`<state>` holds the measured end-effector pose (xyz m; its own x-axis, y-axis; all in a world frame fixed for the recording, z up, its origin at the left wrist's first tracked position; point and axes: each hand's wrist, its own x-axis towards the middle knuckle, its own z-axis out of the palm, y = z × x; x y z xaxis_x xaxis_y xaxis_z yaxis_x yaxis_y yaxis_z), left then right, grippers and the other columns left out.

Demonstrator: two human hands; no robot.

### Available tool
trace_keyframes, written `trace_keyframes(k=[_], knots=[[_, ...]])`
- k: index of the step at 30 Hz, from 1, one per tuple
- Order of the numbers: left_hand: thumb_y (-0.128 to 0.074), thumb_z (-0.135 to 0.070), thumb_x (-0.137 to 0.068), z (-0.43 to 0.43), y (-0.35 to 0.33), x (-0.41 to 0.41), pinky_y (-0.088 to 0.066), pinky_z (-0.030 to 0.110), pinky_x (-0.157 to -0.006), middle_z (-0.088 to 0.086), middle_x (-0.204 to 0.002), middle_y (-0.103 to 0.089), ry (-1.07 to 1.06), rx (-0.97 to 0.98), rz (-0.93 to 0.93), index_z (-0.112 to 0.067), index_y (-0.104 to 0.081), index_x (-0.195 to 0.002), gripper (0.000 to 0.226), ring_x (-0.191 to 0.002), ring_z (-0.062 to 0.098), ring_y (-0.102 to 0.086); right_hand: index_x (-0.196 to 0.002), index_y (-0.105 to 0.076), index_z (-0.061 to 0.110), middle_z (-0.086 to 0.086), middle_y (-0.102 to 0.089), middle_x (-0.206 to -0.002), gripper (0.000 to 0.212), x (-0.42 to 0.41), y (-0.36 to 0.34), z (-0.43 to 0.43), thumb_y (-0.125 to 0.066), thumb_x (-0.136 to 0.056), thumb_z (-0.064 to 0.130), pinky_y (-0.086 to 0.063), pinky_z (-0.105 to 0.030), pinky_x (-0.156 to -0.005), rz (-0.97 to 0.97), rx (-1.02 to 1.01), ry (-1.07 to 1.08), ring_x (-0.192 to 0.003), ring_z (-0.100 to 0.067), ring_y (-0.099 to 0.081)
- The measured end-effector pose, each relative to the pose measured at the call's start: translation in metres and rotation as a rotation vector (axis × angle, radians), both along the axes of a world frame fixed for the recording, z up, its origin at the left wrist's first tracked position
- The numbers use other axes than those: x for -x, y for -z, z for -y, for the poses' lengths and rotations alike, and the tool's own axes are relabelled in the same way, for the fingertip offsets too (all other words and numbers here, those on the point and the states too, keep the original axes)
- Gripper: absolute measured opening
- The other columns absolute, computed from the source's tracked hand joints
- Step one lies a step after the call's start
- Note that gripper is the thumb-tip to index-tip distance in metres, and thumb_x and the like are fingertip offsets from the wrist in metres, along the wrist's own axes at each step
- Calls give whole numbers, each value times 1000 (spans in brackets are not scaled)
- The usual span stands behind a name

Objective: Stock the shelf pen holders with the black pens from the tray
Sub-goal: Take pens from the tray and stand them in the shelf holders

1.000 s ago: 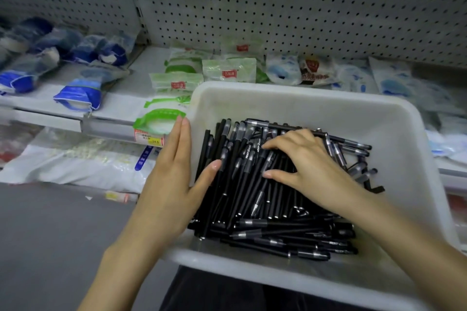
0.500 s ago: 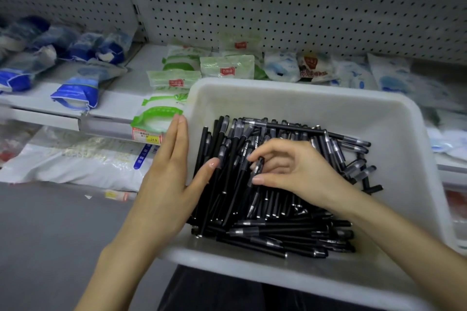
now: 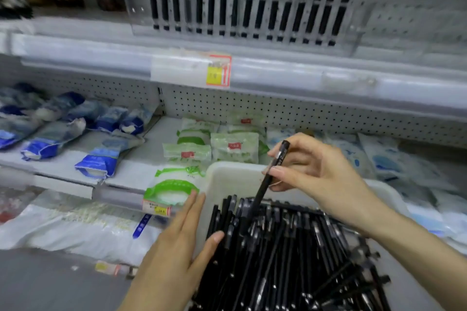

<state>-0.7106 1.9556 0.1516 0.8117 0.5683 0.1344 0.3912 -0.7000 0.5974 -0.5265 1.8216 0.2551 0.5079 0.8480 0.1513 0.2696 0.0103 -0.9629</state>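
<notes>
Right hand (image 3: 321,179) pinches one black pen (image 3: 264,188) above the tray (image 3: 227,179), steeply tilted, top end toward the slotted pen holders (image 3: 242,2) well above. Left hand (image 3: 174,247), fingers (image 3: 192,209) straight, rests against the tray's side.

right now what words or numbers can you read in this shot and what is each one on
"14." then a blurred digit: yellow sticker on the green-handled bag.
Shelf price tag: yellow and red, text too blurred to read.
Red labels on the green packets: blurred, unreadable.
White print on the pen being lifted: too small to read.
</notes>
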Motion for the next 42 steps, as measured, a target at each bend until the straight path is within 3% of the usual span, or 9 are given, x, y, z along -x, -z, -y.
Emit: trace_keyframes(k=[2, 4, 7, 10, 17, 22, 25, 32, 42], knots=[[-7, -93, -68, -11, -20, -5, -42, 20, -91, -46, -146, -3, -42, -116, 176, -61, -17, -137, 77, -127, -15, -26, -99, -61, 18, -11, -70, -88, 29, 1, -35, -12, -69, -72, 22, -58, -29, -73, 115, -62, -9, -79, -24, -72], [-30, -72, -87, -31, -48, -6, -46, 27, -84, -31, -142, -34, -110, -278, 413, -44, -39, -135, 57, -120, -12, -37, -103, -58, 21, -10, -70, -87, 33, 4, -71, -29, -68, -72, 22, -59, -29, -72, 234, -124, -36, -77, -21, -72], [-42, -50, -94, -65, -106, -13, -33, 13, -93, -20, -131, -37, -218, -438, 618, -24, -39, -139, 52, -117, -9, -35, -108, -54, 21, -4, -70, -83, 36, 8, -120, -58, -68, -76, 20, -59, -31, -71, 433, -201, -67, -74, -17, -71], [-44, -51, -95, -102, -158, -26, -26, 10, -93, -12, -133, -39, -259, -397, 699, -18, -35, -144, 59, -121, 0, -36, -112, -52, 20, -5, -69, -81, 35, 9, -165, -91, -69, -82, 13, -60, -32, -70, 583, -292, -34, -71, -16, -71], [-38, -70, -75, -168, -201, -62, -29, 23, -102, -6, -150, -36, -132, -45, 624, -32, -17, -150, 87, -135, 8, -35, -111, -50, 25, -1, -69, -80, 32, -1, -228, -158, -69, -86, 18, -59, -38, -75, 766, -464, 147, -71, -11, -70], [-26, -88, -69, -183, -190, -78, -35, 39, -109, -15, -140, -47, -154, -132, 481, -40, -23, -146, 91, -133, 10, -38, -107, -49, 29, 2, -68, -81, 30, -1, -231, -192, -68, -87, 19, -57, -36, -79, 806, -498, 246, -78, -12, -68], [-17, -89, -63, -182, -191, -83, -35, 34, -105, -20, -130, -54, -204, -170, 454, -43, -31, -141, 92, -128, 8, -38, -108, -48, 29, 2, -66, -83, 29, 0, -229, -204, -67, -89, 19, -56, -33, -80, 841, -476, 271, -81, -11, -66], [-21, -90, -60, -186, -194, -83, -33, 36, -108, -19, -129, -58, -159, -83, 478, -43, -37, -139, 94, -126, 9, -44, -109, -49, 25, -2, -67, -85, 28, -2, -221, -225, -67, -88, 21, -54, -39, -82, 854, -414, 265, -89, -18, -63], [-28, -91, -59, -189, -195, -81, -35, 39, -109, -24, -130, -54, -106, 6, 488, -51, -37, -135, 87, -128, 9, -44, -113, -56, 20, 0, -63, -91, 27, 2, -215, -235, -67, -88, 22, -52, -32, -77, 953, -247, 285, -87, -16, -61]])
